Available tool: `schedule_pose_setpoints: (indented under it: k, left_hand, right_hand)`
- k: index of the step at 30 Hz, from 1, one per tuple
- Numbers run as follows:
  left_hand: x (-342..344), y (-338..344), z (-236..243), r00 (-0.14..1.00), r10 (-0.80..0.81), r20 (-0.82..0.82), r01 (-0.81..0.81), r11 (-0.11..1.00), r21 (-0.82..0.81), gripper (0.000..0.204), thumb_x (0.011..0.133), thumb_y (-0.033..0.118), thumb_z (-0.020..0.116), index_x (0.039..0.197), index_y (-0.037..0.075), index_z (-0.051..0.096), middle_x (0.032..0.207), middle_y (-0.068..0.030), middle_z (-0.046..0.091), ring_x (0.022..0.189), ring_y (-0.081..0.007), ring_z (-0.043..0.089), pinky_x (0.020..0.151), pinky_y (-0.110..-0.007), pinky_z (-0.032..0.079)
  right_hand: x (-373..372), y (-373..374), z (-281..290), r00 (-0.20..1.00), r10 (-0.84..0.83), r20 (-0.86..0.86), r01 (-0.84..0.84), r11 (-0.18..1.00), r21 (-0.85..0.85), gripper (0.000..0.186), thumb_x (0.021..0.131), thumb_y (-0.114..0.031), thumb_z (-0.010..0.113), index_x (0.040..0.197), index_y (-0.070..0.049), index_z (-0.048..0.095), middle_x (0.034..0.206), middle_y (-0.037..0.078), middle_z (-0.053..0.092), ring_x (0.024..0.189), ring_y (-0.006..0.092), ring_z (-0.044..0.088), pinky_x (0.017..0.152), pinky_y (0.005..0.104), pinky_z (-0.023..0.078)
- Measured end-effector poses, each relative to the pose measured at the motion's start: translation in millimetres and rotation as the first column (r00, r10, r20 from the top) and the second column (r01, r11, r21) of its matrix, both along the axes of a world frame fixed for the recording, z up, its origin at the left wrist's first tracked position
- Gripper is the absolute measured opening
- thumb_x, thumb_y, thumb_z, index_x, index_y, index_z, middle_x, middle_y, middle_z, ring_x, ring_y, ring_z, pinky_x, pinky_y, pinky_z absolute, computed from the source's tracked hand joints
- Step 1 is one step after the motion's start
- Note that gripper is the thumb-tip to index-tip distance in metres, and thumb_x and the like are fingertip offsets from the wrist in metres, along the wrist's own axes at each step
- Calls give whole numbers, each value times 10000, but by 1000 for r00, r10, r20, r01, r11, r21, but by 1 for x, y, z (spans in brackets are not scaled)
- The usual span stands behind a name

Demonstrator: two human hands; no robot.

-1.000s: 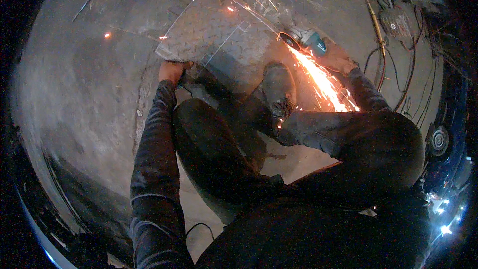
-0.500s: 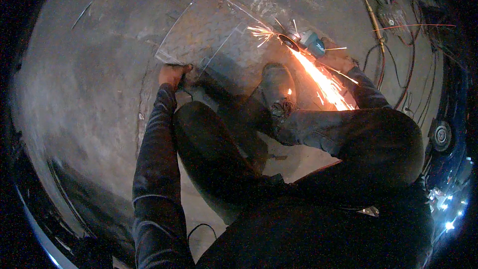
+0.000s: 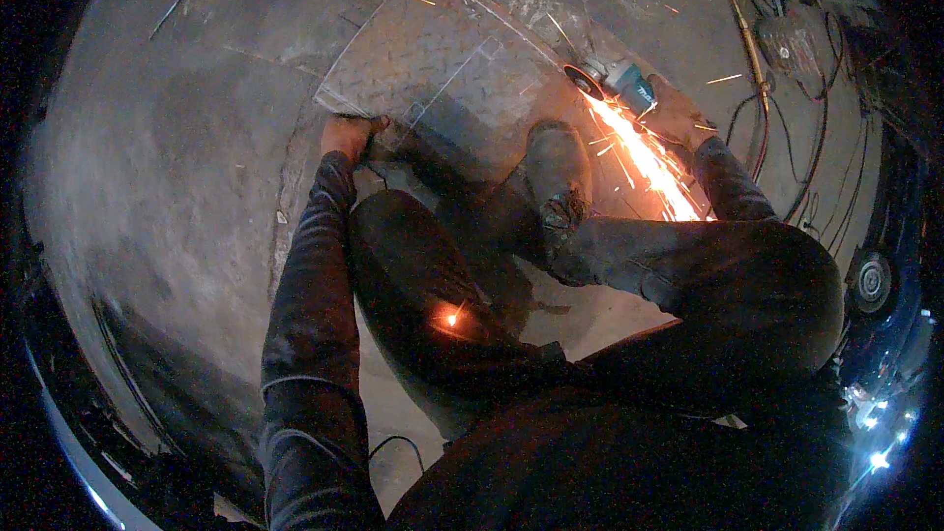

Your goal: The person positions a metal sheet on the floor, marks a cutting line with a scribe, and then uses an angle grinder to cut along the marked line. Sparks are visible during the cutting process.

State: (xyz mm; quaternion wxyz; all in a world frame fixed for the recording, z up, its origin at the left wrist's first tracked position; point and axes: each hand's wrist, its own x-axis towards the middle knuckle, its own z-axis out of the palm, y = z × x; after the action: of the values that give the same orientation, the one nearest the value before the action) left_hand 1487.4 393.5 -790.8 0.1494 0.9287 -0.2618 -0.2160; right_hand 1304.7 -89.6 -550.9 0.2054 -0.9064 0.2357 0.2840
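The person is crouching over a checker plate (image 3: 442,69) lying flat on the concrete floor (image 3: 177,167) and cutting it with an angle grinder (image 3: 615,82). The right hand (image 3: 677,110) is wrapped around the grinder's body, gripping it firmly, with the disc just ahead of it biting the plate's right edge. Sparks (image 3: 644,157) are streaming back from the disc, passing beside that hand toward the person's right knee, and one ember is glowing on the left thigh. The left hand (image 3: 346,135) is pressing down on the plate's near corner, fingers curled over the edge; whether it is truly gripping or only bracing, I cannot tell. A boot (image 3: 557,167) is planted on the plate between the two hands, nearer the right one. Cables (image 3: 777,49) are lying beyond the right hand.

The cut seems to be under way, not finished. The next move probably calls for steady forward pressure along the scribed line, keeping the disc upright and the plate pinned.

Compared with half a second ago, the spark stream is narrower and running more straight back, with fewer sparks fanning over the plate; both hands and the boot are staying put.
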Motion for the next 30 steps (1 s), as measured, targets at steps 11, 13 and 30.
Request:
schedule_pose_setpoints:
  k: [11,13,30]
  left_hand:
    - [4,-8,2,924,271,-269,-246,961,125,652,818,560,706,1212,42,670,1270,-160,666,1176,-353,618,1006,-412,480]
    - [-3,-20,14,910,302,-286,-316,949,-4,709,740,561,782,1207,37,678,1212,-164,695,1106,-337,667,945,-407,508]
    - [2,-10,-6,966,175,-190,-168,984,52,718,768,523,765,1296,58,626,1301,-149,654,1193,-325,618,1005,-393,474]
  right_hand:
    - [-9,-14,-20,995,45,87,-48,998,31,935,593,-338,769,1412,-16,452,1293,250,613,1183,409,600,1017,414,461]
    - [-19,-25,-37,989,86,121,-82,996,-35,938,595,-349,773,1412,-19,453,1297,248,613,1188,409,598,1020,417,460]
    - [6,-10,-19,997,4,-79,-6,1000,-25,908,623,-343,786,1414,-42,456,1277,229,631,1173,402,614,982,444,493]
